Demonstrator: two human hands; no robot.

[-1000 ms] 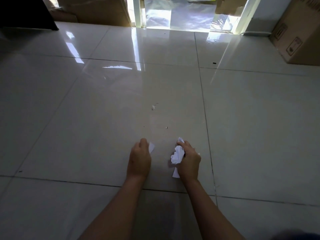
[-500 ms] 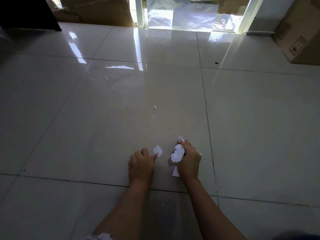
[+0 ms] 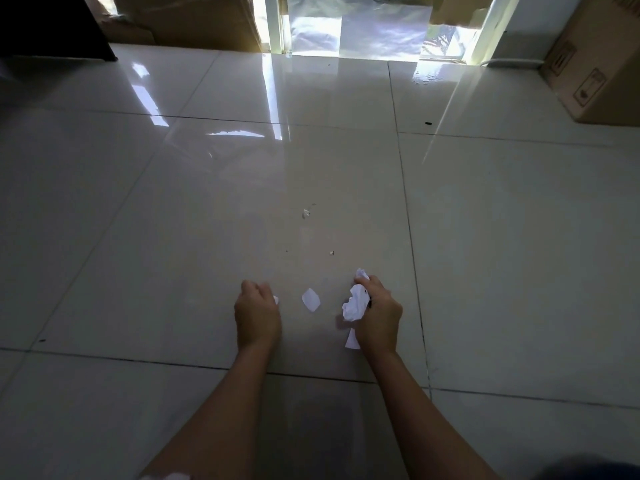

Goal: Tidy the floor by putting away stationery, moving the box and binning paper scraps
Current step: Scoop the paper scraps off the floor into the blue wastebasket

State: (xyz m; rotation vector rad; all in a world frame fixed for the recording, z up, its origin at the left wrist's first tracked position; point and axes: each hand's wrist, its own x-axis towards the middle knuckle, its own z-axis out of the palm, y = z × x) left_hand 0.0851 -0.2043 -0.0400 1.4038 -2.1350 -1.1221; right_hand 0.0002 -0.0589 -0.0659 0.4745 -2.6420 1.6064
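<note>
My right hand (image 3: 379, 315) is closed around a wad of crumpled white paper (image 3: 354, 303), low over the tiled floor. My left hand (image 3: 258, 315) hovers beside it with its fingers curled in, and a sliver of white paper (image 3: 276, 300) shows at its thumb side. Between the two hands a flat white paper scrap (image 3: 310, 299) lies on the floor, touching neither. Two tiny bits (image 3: 306, 213) (image 3: 331, 252) lie farther ahead on the same tile.
A cardboard box (image 3: 602, 81) stands against the wall at the far right. More cardboard (image 3: 187, 22) and a dark piece of furniture (image 3: 52, 26) stand at the far left. A bright glass door (image 3: 377, 32) is straight ahead.
My left hand has pulled back off the flat scrap and shifted left, leaving the scrap on the floor. My right hand has kept its hold on the paper wad.
</note>
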